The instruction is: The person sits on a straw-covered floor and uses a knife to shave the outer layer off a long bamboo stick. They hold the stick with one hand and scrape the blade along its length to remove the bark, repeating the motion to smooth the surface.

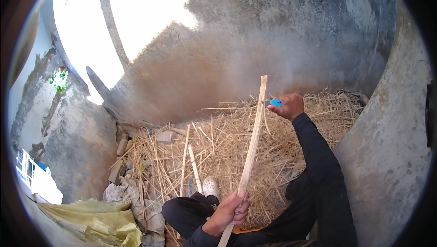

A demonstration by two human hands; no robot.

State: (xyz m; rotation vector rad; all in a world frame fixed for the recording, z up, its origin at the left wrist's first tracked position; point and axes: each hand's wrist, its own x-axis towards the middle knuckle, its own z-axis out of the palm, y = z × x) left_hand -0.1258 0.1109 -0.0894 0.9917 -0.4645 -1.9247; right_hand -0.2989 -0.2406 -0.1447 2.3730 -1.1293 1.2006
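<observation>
Strip [254,142]: long, narrow, flat, pale tan, wood or bamboo (can't tell which), slightly bowed, slanting up from the picture's lower edge to a squared-off end against the grey wall [291,42].

Left hand [230,211]: bare, fingers curled closed around the lower part of the strip, no gap I can spot. The strip runs right through the fist, with a short bit poking out below and most of the length sticking out above.

Right hand [291,106]: bare, closed round a small knife with a bright blue handle [276,103]; not gripping the strip. Fingers sit just right of its upper part.

Blade: short, grey, pointing left, looks to be touching the strip's right edge below the top end.

Heft: I'd guess light and fairly stiff with a bit of spring, dry rather than slippery. Thin edges could splinter, imo.

Where to hold: low down like that seems right, well apart from the blade. The long free end might wobble, so a firm fist helps.

Floor: loose straw-coloured shavings [327,115], plus two more pale sticks [195,169] near a white clog [210,186].
</observation>
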